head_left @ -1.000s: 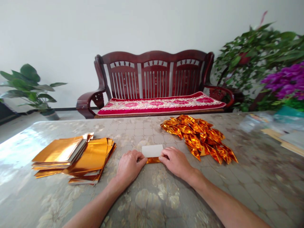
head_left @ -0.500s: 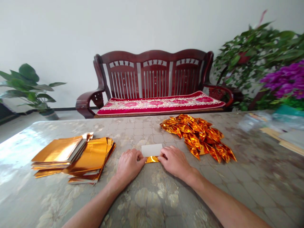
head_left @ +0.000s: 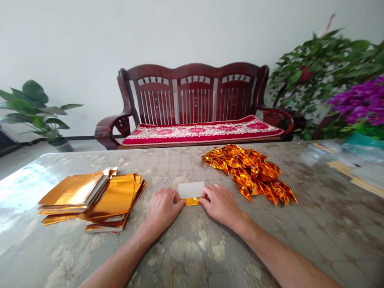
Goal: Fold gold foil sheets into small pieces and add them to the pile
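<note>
Pinching with left hand (head_left: 163, 206) and right hand (head_left: 220, 205), curling fingers (head_left: 173, 195); slanting forearms (head_left: 124, 254) from seven and five o'clock.

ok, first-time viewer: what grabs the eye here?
Probably the heap of shiny orange foil pieces on the table, beyond and right of the right hand. Behind the table, the dark red wooden bench. At centre, left hand and right hand hold a part-folded foil sheet.

Bright | left-side glare on table (head_left: 186, 248) | right edge stretched, blurred
</note>
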Demonstrator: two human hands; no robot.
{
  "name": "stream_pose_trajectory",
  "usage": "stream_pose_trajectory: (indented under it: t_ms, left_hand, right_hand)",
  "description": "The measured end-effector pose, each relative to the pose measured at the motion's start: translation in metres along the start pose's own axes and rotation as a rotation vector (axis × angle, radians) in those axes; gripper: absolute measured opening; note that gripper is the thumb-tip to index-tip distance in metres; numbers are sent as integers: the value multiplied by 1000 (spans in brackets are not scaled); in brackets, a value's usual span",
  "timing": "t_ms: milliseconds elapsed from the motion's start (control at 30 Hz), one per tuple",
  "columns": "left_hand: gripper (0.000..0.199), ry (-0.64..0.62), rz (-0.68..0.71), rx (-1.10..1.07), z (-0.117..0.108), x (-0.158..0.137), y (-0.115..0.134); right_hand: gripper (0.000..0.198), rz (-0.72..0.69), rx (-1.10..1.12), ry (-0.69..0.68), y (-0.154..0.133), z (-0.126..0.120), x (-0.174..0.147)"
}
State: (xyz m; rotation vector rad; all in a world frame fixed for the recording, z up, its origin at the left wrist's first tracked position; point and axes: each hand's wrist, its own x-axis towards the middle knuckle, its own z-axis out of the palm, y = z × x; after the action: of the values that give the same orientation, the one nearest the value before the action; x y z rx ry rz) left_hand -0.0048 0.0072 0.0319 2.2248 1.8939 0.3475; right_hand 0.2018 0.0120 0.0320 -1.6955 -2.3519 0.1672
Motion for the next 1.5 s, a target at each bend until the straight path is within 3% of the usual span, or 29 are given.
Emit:
stream_pose_trajectory:
  t_ms: [267,400,533,633,800,900,1133,1500]
  left_hand:
    - [15,62,33,-69,5,-3,-6]
    - [11,130,209,-126,11,-7,-7]
    - [23,68,424,-74,14,-11,-3]
    - [21,21,492,53,14,-16,1]
    - [21,-24,501,219,9,-24,8]
    - [23,-43,501,264,7,-27,13]
    - [25,-77,454,328,5,-36,19]
    - [47,37,437,486,17,-47,9]
  right_hand:
    - [12,55,57,17,4,1,-1]
    - [11,45,70,18,5,3,-1]
    - [9,-27,65,43,7,4,-1]
    - [3,-130,48,83,6,4,-3]
    - [18,-398,-7,78,6,5,-7]
    - [22,-485,-44,55,7,5,-9]
    - [23,-555,-130,73,13,3,-9]
    - [26,-590,-94,240,36,10,-4]
